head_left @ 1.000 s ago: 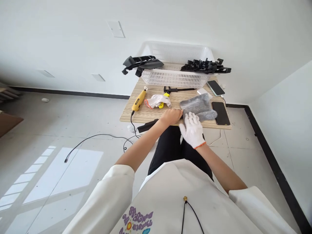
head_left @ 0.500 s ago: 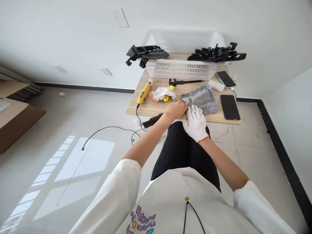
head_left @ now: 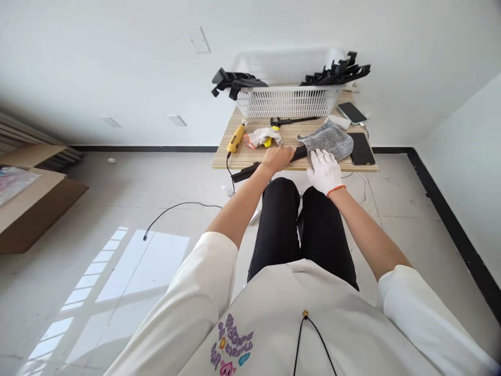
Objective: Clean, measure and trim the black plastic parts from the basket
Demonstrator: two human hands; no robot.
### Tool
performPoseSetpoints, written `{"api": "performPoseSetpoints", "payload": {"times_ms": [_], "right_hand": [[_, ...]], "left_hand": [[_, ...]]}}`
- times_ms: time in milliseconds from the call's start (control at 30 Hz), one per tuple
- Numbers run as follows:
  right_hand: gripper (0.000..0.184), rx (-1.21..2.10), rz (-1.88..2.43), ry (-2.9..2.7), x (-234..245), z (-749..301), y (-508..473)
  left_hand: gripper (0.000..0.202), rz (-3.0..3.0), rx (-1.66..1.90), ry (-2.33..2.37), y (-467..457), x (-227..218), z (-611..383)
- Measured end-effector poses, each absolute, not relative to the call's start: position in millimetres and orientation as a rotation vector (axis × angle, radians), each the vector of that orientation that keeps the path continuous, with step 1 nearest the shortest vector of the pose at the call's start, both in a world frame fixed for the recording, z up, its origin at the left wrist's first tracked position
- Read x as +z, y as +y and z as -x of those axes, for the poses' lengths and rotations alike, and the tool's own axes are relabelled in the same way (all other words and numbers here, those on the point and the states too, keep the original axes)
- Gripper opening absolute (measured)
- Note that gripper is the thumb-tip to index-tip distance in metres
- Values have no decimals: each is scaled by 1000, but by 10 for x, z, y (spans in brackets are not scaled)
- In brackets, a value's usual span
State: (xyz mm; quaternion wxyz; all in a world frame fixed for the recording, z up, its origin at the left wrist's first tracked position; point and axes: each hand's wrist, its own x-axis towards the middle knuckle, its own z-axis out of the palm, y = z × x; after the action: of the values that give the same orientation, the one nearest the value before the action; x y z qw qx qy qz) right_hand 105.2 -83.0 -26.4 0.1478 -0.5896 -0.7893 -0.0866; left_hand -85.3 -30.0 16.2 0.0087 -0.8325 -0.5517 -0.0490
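Observation:
My bare left hand (head_left: pixel 277 157) rests on a long black plastic part (head_left: pixel 250 171) that lies along the near edge of the small wooden table (head_left: pixel 254 158), fingers curled over it. My right hand (head_left: pixel 324 168), in a white glove, lies flat with fingers spread on the near edge of a grey cloth (head_left: pixel 326 139) that covers the part's right end.
A white basket (head_left: pixel 287 99) with black plastic parts (head_left: pixel 235 82) on its rim stands at the table's back. A yellow corded tool (head_left: pixel 236 140), a spare white glove (head_left: pixel 261 136), a caliper (head_left: pixel 287 121) and two phones (head_left: pixel 360 148) lie around. A cardboard box (head_left: pixel 29 203) sits on the floor, left.
The view has shifted, so the table sits higher and farther. My gloved right hand slid up onto the grey cloth; my left hand stays on the black part.

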Motion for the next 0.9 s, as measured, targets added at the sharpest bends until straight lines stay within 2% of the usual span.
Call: {"api": "performPoseSetpoints", "payload": {"times_ms": [400, 667, 900], "right_hand": [[65, -277, 1742, -2341, -218, -1305, -796], [65, -298, 1712, -2338, -252, -1304, -783], [56, -60, 1718, -2225, -154, -1487, -788]], "left_hand": [[51, 2584, -380, -1531, -228, 30, 1068], [53, 2641, -363, -1485, -252, 28, 1042], [51, 2650, -385, -1406, -404, 128, 1381]]}}
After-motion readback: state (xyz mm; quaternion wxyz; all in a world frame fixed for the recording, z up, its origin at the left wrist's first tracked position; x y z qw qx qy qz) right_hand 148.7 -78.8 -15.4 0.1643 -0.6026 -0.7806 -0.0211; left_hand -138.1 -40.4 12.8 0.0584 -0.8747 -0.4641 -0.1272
